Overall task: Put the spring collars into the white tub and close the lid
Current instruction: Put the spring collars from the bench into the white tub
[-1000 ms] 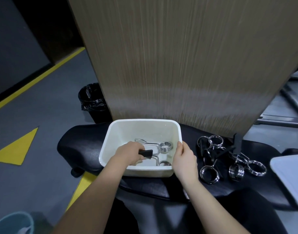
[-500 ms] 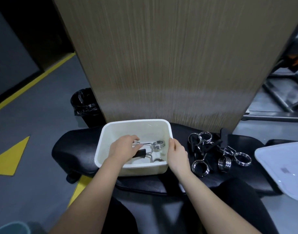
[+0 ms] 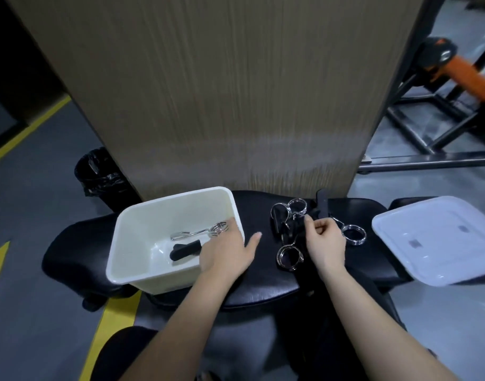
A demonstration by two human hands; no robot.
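Note:
The white tub (image 3: 142, 224) sits on a black padded bench (image 3: 263, 287), left of centre. Inside it lies a chrome spring collar (image 3: 205, 232) with a black handle (image 3: 185, 250). My left hand (image 3: 227, 254) rests over the tub's right rim, fingers spread, holding nothing. A pile of spring collars (image 3: 290, 229) lies on the bench to the right of the tub. My right hand (image 3: 325, 240) is over that pile, fingers curled around chrome wire in it. The white lid (image 3: 439, 240) lies flat at the bench's right end.
A tall wood-grain panel (image 3: 222, 92) stands right behind the bench. A black bin with a bag (image 3: 101, 174) is on the floor to the left. Black metal frame bars (image 3: 428, 119) and an orange machine part (image 3: 461, 70) are at the back right. Yellow floor markings (image 3: 112, 325) run on the left.
My left hand let go of the collar inside the tub and moved to its right rim. My right hand left the tub's side and reached into the pile of collars.

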